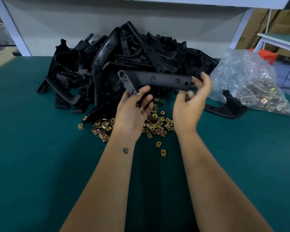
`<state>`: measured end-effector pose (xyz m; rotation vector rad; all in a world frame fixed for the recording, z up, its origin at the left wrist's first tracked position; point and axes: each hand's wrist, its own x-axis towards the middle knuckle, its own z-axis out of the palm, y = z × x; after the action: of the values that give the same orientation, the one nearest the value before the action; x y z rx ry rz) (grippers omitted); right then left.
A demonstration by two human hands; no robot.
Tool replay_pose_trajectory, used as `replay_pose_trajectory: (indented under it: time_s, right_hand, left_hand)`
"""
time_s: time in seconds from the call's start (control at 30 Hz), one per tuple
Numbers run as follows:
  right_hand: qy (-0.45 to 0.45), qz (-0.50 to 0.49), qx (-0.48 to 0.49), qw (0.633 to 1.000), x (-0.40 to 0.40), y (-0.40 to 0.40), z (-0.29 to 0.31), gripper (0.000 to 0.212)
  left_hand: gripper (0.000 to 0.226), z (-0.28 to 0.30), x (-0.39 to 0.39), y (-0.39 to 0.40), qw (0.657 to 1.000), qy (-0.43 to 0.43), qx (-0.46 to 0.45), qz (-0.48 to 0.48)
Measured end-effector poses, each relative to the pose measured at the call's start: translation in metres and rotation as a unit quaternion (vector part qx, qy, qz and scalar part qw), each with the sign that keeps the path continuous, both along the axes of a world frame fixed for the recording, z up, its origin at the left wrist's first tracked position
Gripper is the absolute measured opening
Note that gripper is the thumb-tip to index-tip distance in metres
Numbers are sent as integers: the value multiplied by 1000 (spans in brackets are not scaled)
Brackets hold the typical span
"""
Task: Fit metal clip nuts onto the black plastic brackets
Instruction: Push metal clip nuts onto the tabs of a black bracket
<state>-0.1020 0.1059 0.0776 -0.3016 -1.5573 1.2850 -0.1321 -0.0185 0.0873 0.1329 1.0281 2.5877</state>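
Green matting covers the bench (40, 148), which backs onto a pale grey panel between white frame posts, with cardboard boxes visible off to the right. Against that panel lies a large heap of black plastic brackets (107, 64), and none in the heap can be seen clearly enough to say whether it carries a clip; one bracket at the heap's near edge does show a brassy clip nut at its end (85, 118). Loose clip nuts (157, 124) are scattered on the matting in front of the heap, beneath the hands, with a couple lying apart nearer the person. A clear plastic bag of more metal clips (251, 84) sits to the right, and a separate curved bracket (228, 108) lies just beside it. Both hands hold one long bracket (157, 80) raised above the scattered nuts: the left hand (134, 109) has its thumb and curled fingers round the angled left end, and the right hand (194, 97) pinches the right end, its fingers bent over the tip. Whether the right hand also holds a clip is too blurred to tell. No clip is visible on the held bracket, so its fitting appears yet to be done, and judging by the heap and bag, most of the work seems to remain.
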Motion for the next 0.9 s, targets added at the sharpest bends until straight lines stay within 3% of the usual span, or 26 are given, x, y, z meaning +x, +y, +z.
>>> replay_pose_trajectory:
  time_s: [0.07,0.2,0.4,0.5,0.6,0.67,0.73,0.77,0.83,0.9]
  right_hand:
    - [-16,51,-83,995,-1,-3,3,58]
    - [-99,169,-170,966,-7,-10,3,27]
    - [-66,258,-268,926,-7,-12,5,37]
    - [-27,309,-299,902,-4,-12,13,44]
    - [-29,376,-355,856,-1,-9,21,66]
    - [-10,399,-358,844,1,-7,22,56]
    - [8,376,-339,862,3,-7,20,36]
    - [12,352,-334,874,2,-7,21,30]
    - [28,304,-352,885,1,-7,20,29]
    - [41,277,-368,887,1,-6,21,26]
  left_hand:
    - [22,-1,0,2,1000,29,2,2]
    - [29,-3,3,5,996,80,-41,-21]
    - [26,-4,7,9,988,129,-63,-54]
    - [30,-5,9,13,980,156,-126,-19]
    - [34,-5,15,17,944,221,-242,25]
    - [33,-8,16,20,899,287,-324,65]
    - [34,-10,17,18,837,344,-412,108]
    - [35,-9,16,17,826,355,-425,105]
    - [43,-7,14,14,855,337,-389,55]
    - [43,-3,10,7,916,252,-313,20]
